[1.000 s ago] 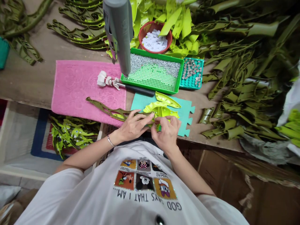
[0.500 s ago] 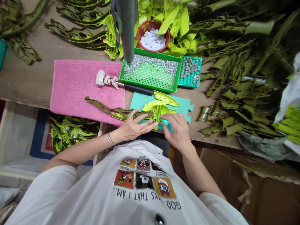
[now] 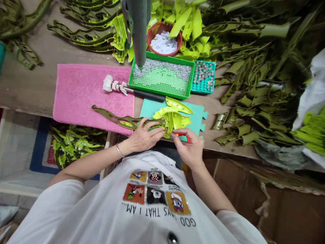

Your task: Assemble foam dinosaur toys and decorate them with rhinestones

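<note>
On the teal foam mat lies a lime-green plastic shell, its hollow side up, joined to a long olive-green curved plastic arm. My left hand is open, fingers stretched over the arm's inner end and the shell's lower edge. The fingers of my right hand are closed in a pinch on a small part glowing red, beside the shell's lower end. Its exact kind is partly hidden by the fingers. Another lime-green curved piece lies just above the shell.
A power screwdriver hangs over a green tray of screws. Beside it are a teal tray of small round metal discs and a red basket of white pieces. A black-handled tool lies partly on the pink towel. Olive parts pile right.
The glow at my right fingers has turned from green to red. Both hands have shifted slightly, the left fingertips drawing back left, uncovering more of the shell's lower end.
</note>
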`<state>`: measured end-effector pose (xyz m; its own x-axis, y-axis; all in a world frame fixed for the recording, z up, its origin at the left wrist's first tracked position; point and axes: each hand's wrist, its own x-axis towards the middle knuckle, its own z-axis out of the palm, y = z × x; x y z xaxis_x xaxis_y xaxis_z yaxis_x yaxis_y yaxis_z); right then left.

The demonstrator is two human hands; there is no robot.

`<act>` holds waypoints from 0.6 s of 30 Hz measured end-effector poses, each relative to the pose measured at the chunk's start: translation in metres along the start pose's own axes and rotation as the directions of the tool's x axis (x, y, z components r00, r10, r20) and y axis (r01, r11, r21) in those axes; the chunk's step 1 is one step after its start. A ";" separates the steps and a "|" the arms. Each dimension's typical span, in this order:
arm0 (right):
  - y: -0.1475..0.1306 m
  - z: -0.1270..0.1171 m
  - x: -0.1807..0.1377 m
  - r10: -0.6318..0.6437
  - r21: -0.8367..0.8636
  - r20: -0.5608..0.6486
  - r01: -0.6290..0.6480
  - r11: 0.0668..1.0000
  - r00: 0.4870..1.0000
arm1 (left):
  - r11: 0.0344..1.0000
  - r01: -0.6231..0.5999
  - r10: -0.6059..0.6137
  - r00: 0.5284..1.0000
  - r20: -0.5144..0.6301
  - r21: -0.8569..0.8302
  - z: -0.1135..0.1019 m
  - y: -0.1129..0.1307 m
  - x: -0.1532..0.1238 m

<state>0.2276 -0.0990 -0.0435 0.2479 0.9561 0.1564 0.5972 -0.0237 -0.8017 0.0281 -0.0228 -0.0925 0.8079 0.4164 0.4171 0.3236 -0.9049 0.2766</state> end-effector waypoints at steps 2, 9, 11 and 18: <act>0.000 0.003 -0.006 0.023 -0.004 0.006 -0.023 1.000 1.000 | 1.000 0.006 -0.006 1.000 0.011 0.001 -0.001 0.000 0.001; 0.009 0.010 -0.012 -0.257 -0.140 0.093 0.268 0.953 0.962 | 0.994 -0.077 0.078 0.997 -0.014 0.084 -0.005 -0.003 0.003; 0.012 0.012 -0.012 -0.284 -0.149 0.110 0.299 0.943 0.952 | 0.993 -0.073 0.073 0.997 0.001 0.096 -0.005 -0.003 0.003; 0.012 0.007 -0.013 -0.259 -0.170 0.129 0.279 0.945 0.957 | 0.988 -0.114 0.113 0.994 0.012 0.104 -0.014 -0.003 0.005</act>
<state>0.2261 -0.1100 -0.0594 -0.0162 0.9590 0.2831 0.7631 0.1948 -0.6163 0.0242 -0.0165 -0.0797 0.8452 0.3103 0.4352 0.2792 -0.9506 0.1357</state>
